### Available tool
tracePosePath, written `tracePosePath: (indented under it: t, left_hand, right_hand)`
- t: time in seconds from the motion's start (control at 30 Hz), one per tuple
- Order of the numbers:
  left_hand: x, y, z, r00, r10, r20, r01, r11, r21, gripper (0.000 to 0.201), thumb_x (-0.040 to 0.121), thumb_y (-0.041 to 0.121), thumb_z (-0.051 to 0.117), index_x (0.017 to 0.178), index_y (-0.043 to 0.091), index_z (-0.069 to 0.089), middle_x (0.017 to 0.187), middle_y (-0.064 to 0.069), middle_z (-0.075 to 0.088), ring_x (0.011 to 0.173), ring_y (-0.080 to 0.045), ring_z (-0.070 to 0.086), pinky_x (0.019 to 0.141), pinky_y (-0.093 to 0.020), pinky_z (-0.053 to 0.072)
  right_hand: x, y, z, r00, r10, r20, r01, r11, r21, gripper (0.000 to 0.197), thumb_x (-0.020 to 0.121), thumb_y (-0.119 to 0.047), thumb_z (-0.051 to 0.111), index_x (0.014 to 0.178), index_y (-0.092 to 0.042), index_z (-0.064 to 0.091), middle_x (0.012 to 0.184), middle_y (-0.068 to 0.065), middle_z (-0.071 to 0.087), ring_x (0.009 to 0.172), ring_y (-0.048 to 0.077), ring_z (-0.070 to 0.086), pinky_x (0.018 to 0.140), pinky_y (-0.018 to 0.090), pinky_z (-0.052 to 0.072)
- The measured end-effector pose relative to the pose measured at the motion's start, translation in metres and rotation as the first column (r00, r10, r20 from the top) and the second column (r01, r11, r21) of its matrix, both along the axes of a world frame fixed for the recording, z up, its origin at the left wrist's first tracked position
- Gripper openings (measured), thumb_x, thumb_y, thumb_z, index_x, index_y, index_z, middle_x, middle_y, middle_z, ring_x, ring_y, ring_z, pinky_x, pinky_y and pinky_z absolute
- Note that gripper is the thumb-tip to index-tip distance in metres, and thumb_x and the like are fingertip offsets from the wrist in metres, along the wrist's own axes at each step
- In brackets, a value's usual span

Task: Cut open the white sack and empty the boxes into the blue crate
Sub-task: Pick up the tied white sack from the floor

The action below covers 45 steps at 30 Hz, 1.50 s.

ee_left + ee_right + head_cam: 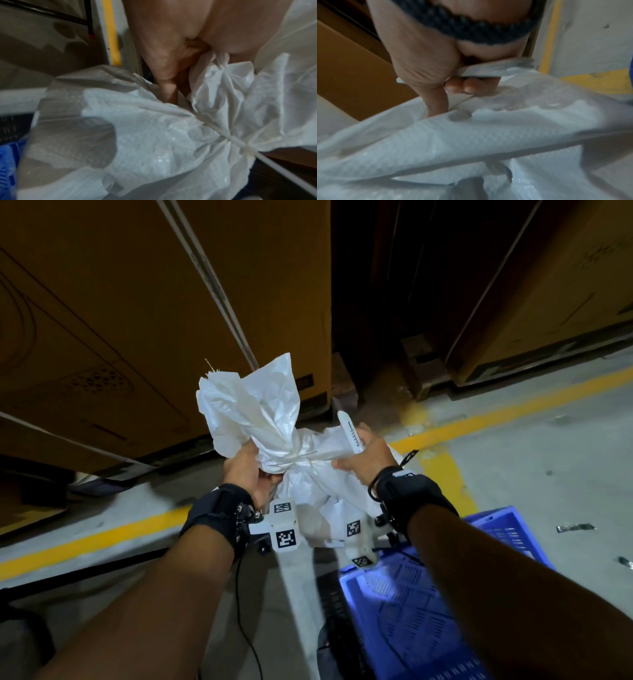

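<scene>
Two hands working: left hand [244, 470] is gripping the crinkled white woven sack [260, 419] below its tied neck; right hand [363, 455] is holding a white utility knife [350, 432]. Cutting step appears pending, calling for blade to reach the white plastic tie [228, 139].

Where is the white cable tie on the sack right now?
In the head view, the thin white cable tie cinches the white woven sack's neck at centre frame, between the left hand and right hand.

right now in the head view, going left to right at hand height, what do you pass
left hand gripping the sack's neck → tied neck of the white sack → right hand holding a white cutter → yellow floor line
</scene>
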<state>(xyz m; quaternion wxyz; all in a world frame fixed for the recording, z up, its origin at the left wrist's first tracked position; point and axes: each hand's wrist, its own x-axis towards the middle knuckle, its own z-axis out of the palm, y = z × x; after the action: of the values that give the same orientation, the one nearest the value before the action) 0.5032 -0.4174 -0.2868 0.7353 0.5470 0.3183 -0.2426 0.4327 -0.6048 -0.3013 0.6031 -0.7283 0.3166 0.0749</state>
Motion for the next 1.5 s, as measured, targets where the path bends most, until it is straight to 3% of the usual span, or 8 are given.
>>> tracePosePath:
  t: [0.13, 0.23, 0.43, 0.73, 0.9, 1.0, 1.27, 1.5]
  left_hand:
    - [-0.002, 0.009, -0.001, 0.999, -0.028, -0.017, 0.027, 0.999, -0.037, 0.049, 0.074, 0.034, 0.069, 0.116, 0.008, 0.061, 0.093, -0.013, 0.064, 0.052, -0.023, 0.06, 0.045, -0.025, 0.047]
    - [-0.006, 0.012, 0.006, 1.0, -0.002, 0.004, 0.002, 1.0, -0.019, 0.061, 0.073, 0.035, 0.07, 0.125, 0.004, 0.06, 0.116, -0.016, 0.066, 0.075, -0.029, 0.068, 0.053, -0.03, 0.053]
    - [-0.019, -0.001, 0.06, 0.996, 0.07, 0.061, -0.066, 0.996, -0.058, 0.032, 0.086, 0.019, 0.065, 0.113, 0.003, 0.065, 0.105, -0.018, 0.072, 0.091, -0.034, 0.071, 0.066, -0.04, 0.059]
    - [-0.067, -0.016, 0.261, 0.971, 0.085, 0.221, -0.064, 0.993, -0.101, 0.028, 0.085, 0.019, 0.067, 0.109, 0.004, 0.067, 0.102, -0.015, 0.073, 0.092, -0.032, 0.072, 0.078, -0.045, 0.06]
    - [-0.133, -0.023, 0.382, 0.939, 0.128, 0.319, -0.111, 0.991, -0.069, 0.018, 0.091, 0.017, 0.056, 0.101, 0.004, 0.065, 0.086, -0.011, 0.07, 0.071, -0.024, 0.069, 0.046, -0.027, 0.055]
    - [-0.181, -0.022, 0.428, 0.924, 0.168, 0.344, -0.127, 0.982, -0.139, 0.019, 0.09, 0.023, 0.061, 0.099, 0.007, 0.065, 0.093, -0.012, 0.072, 0.076, -0.026, 0.07, 0.048, -0.032, 0.057]
    - [-0.296, 0.001, 0.471, 0.941, 0.129, 0.313, -0.047, 0.965, -0.258, 0.09, 0.048, 0.039, 0.088, 0.129, 0.012, 0.059, 0.132, -0.016, 0.06, 0.091, -0.031, 0.072, 0.077, -0.047, 0.058]
    - [-0.394, 0.025, 0.467, 0.944, 0.047, 0.326, 0.039, 0.967, -0.253, 0.068, 0.063, 0.039, 0.083, 0.122, 0.011, 0.064, 0.118, -0.017, 0.069, 0.105, -0.04, 0.066, 0.091, -0.058, 0.052]
  right_hand:
    - [0.005, 0.01, -0.01, 0.999, -0.032, -0.023, 0.032, 0.999, -0.002, 0.04, 0.073, -0.018, 0.079, 0.111, -0.018, 0.064, 0.084, -0.004, 0.062, 0.067, 0.016, 0.055, 0.057, 0.021, 0.049]
    - [0.003, 0.011, -0.009, 0.992, -0.126, -0.02, 0.125, 0.992, -0.032, 0.017, 0.074, -0.017, 0.077, 0.086, -0.019, 0.065, 0.077, 0.005, 0.063, 0.067, 0.022, 0.058, 0.065, 0.032, 0.052]
    - [-0.01, 0.003, 0.034, 0.968, -0.243, 0.055, 0.233, 0.962, 0.143, 0.018, 0.077, 0.0, 0.071, 0.073, -0.012, 0.058, 0.075, 0.015, 0.066, 0.057, 0.019, 0.063, 0.055, 0.024, 0.053]
    - [-0.063, -0.014, 0.226, 0.944, -0.202, 0.261, 0.142, 0.962, 0.232, 0.01, 0.081, 0.008, 0.063, 0.077, -0.001, 0.06, 0.073, 0.02, 0.066, 0.061, 0.024, 0.064, 0.058, 0.025, 0.057]
    - [-0.112, -0.021, 0.343, 0.914, -0.156, 0.374, 0.088, 0.977, 0.193, 0.013, 0.081, 0.004, 0.066, 0.073, -0.003, 0.059, 0.072, 0.018, 0.066, 0.057, 0.017, 0.067, 0.054, 0.023, 0.055]
    - [-0.154, -0.023, 0.397, 0.899, -0.115, 0.423, 0.027, 0.977, 0.209, 0.012, 0.082, 0.006, 0.064, 0.074, -0.001, 0.059, 0.074, 0.02, 0.066, 0.059, 0.02, 0.067, 0.061, 0.031, 0.06]
    - [-0.272, -0.016, 0.463, 0.878, -0.062, 0.475, -0.007, 0.99, 0.142, 0.014, 0.08, 0.004, 0.067, 0.07, -0.004, 0.061, 0.076, 0.021, 0.068, 0.068, 0.028, 0.069, 0.069, 0.039, 0.061]
    - [-0.387, 0.002, 0.459, 0.89, -0.067, 0.451, 0.001, 0.99, 0.144, 0.013, 0.08, 0.003, 0.068, 0.072, -0.004, 0.06, 0.078, 0.024, 0.069, 0.068, 0.031, 0.069, 0.067, 0.039, 0.06]
